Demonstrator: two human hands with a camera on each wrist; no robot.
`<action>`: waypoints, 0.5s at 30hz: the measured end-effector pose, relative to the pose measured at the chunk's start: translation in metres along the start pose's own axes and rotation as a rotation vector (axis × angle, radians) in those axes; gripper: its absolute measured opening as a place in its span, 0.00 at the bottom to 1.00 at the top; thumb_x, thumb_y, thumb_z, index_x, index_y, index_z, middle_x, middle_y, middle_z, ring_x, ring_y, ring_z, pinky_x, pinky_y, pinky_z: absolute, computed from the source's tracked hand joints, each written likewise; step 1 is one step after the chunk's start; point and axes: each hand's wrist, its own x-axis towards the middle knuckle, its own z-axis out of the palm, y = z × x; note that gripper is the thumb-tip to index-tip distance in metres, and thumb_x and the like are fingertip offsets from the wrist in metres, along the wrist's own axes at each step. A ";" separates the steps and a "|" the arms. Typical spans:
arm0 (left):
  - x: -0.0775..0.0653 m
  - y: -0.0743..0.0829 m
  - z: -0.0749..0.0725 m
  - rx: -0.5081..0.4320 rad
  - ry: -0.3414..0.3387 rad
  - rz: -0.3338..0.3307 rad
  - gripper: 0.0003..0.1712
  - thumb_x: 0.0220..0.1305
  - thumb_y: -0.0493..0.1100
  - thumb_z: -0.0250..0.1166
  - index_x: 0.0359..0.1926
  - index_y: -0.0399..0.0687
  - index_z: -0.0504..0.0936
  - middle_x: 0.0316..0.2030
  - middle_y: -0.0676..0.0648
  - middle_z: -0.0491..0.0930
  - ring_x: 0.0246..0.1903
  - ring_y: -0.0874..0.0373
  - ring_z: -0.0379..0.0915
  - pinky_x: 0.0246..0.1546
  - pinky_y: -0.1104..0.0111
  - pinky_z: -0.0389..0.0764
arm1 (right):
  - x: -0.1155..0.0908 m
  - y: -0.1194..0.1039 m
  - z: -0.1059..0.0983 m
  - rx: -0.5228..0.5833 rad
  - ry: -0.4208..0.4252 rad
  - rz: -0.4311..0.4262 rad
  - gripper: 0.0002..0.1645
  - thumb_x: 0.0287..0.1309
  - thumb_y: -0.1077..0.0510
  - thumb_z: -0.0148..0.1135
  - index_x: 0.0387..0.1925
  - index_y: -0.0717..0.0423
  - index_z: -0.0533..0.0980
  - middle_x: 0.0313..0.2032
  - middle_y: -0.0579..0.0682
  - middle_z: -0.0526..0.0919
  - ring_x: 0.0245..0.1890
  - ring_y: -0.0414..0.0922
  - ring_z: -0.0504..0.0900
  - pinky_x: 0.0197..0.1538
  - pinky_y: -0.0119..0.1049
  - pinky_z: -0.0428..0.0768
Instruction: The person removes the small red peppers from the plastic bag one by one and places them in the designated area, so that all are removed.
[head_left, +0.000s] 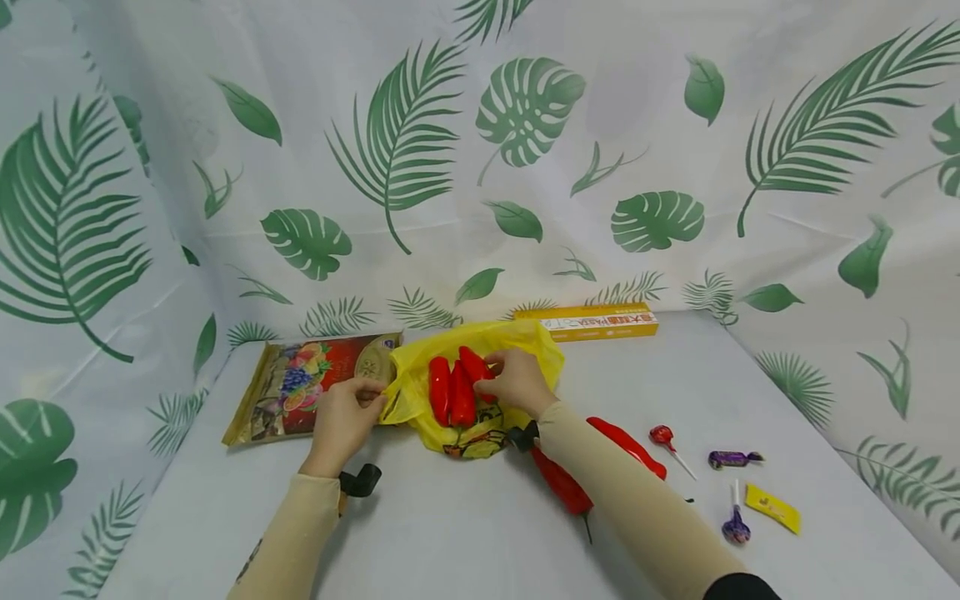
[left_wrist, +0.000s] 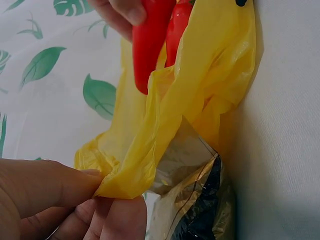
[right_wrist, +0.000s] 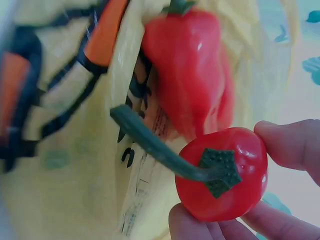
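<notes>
My left hand pinches the left edge of a yellow plastic bag between thumb and fingers. In the left wrist view the bag's rim bunches in that pinch. With my right hand I grip a red pepper over the bag. Seen from the right wrist, this pepper points its green stem at the camera, thumb on one side and fingers on the other. Two other red peppers lie on the bag beside it; another pepper shows behind the held one.
Two red peppers lie by my right forearm. Further right are a red lollipop, a purple lollipop, a purple-wrapped candy and a yellow packet. A fruit-printed package lies left; an orange-yellow box stands behind.
</notes>
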 end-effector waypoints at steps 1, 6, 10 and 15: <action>0.000 0.000 0.000 0.001 -0.001 0.000 0.09 0.66 0.39 0.70 0.45 0.41 0.90 0.37 0.41 0.90 0.31 0.55 0.83 0.28 0.70 0.81 | -0.004 0.001 -0.002 0.003 -0.002 -0.004 0.32 0.57 0.52 0.77 0.61 0.58 0.81 0.50 0.54 0.88 0.48 0.49 0.84 0.54 0.42 0.87; 0.000 0.003 0.000 0.003 0.005 0.005 0.09 0.66 0.39 0.70 0.45 0.42 0.91 0.37 0.41 0.90 0.32 0.54 0.84 0.29 0.70 0.81 | -0.029 0.005 -0.009 -0.019 -0.040 -0.009 0.32 0.57 0.51 0.77 0.62 0.55 0.81 0.50 0.52 0.88 0.50 0.48 0.84 0.55 0.45 0.87; 0.000 0.005 0.000 0.010 0.004 0.002 0.09 0.66 0.39 0.70 0.44 0.42 0.90 0.37 0.41 0.90 0.32 0.54 0.84 0.29 0.70 0.82 | -0.053 0.011 -0.016 -0.058 -0.057 -0.021 0.32 0.56 0.50 0.78 0.62 0.53 0.82 0.50 0.50 0.89 0.47 0.45 0.84 0.52 0.42 0.87; -0.002 0.006 0.001 0.013 0.002 0.000 0.08 0.66 0.39 0.71 0.44 0.42 0.90 0.37 0.41 0.90 0.32 0.54 0.84 0.29 0.70 0.82 | -0.087 0.018 -0.022 -0.070 -0.046 -0.066 0.31 0.54 0.51 0.79 0.60 0.53 0.83 0.48 0.48 0.90 0.38 0.40 0.85 0.41 0.35 0.86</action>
